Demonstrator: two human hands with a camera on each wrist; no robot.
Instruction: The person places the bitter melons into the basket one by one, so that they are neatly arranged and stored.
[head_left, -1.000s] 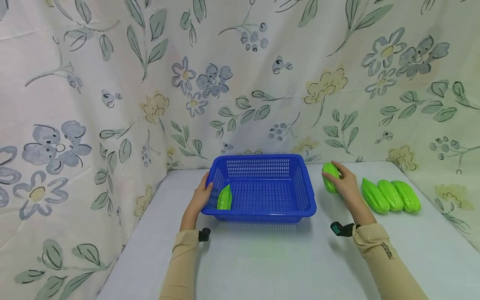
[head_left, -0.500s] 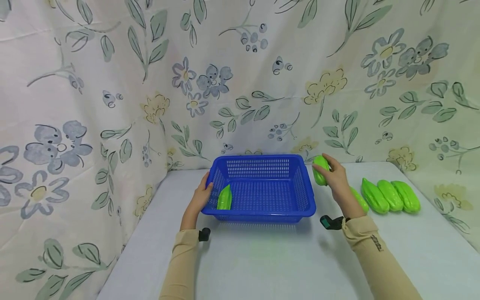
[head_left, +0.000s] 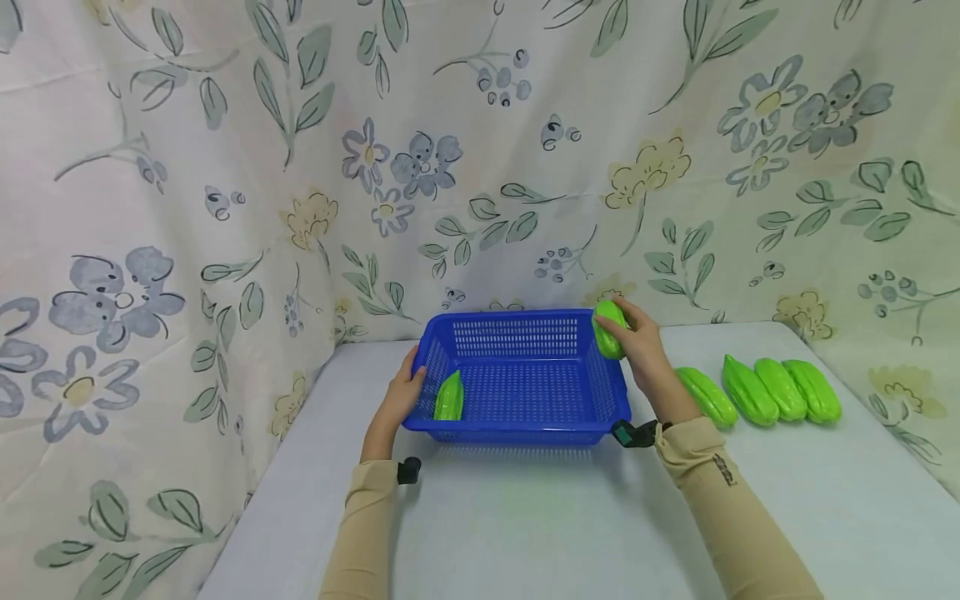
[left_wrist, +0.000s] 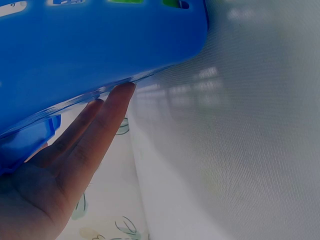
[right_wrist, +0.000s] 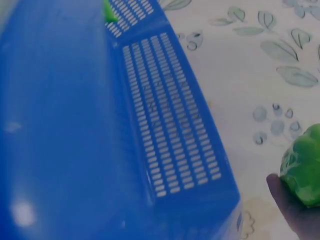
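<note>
My right hand [head_left: 639,337] grips a glossy bright green ridged fruit [head_left: 609,328], elongated and lobed at its end, over the right rim of a blue plastic basket [head_left: 517,427]. The right wrist view shows part of this held fruit [right_wrist: 305,167] at its right edge, with a fingertip against it. My left hand [head_left: 399,396] holds the basket's left rim, thumb at the edge. In the left wrist view, extended fingers [left_wrist: 97,132] lie along the basket's outer side. Inside the basket, near its left wall, is a similar green fruit [head_left: 449,397] with its pointed tip upward.
Several more green fruits [head_left: 780,390] lie side by side on the white table [head_left: 525,533] to the right, the leftmost fruit [head_left: 708,398] partly behind my right forearm. A floral curtain [head_left: 480,167] hangs along the table's back and left side. Dark camera mounts [head_left: 634,433] sit on my wrists.
My right hand has carried the green fruit leftward and slightly up, from beside the basket to over its right rim. Another fruit on the table has come into view. My left hand stays put.
</note>
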